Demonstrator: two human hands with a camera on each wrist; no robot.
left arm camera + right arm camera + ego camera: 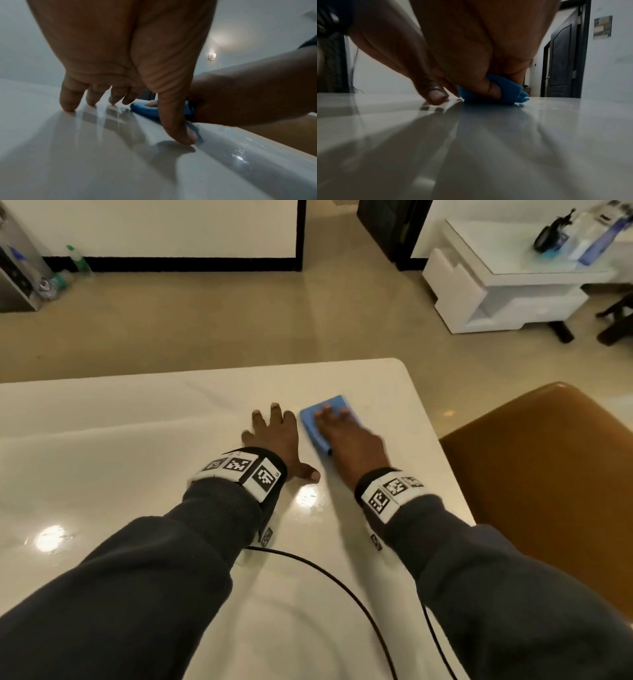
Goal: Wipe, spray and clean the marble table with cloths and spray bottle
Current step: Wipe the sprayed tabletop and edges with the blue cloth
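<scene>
The white marble table (137,460) fills the lower half of the head view. A folded blue cloth (310,422) lies near its far right corner. My right hand (342,436) presses flat on the cloth, fingers stretched forward over it. In the right wrist view the cloth (506,89) bunches under the right hand (471,40). My left hand (274,433) rests beside the cloth with fingers spread and tips touching the bare marble. In the left wrist view the left hand (120,54) holds nothing, and the cloth (145,109) shows behind its thumb. No spray bottle is on the table.
A brown chair (548,474) stands close against the table's right edge. A black cable (342,583) trails across the near tabletop. Beyond the table lie open floor, a white low unit (496,285) at the back right, and a green-capped bottle (77,260) on the floor at the back left.
</scene>
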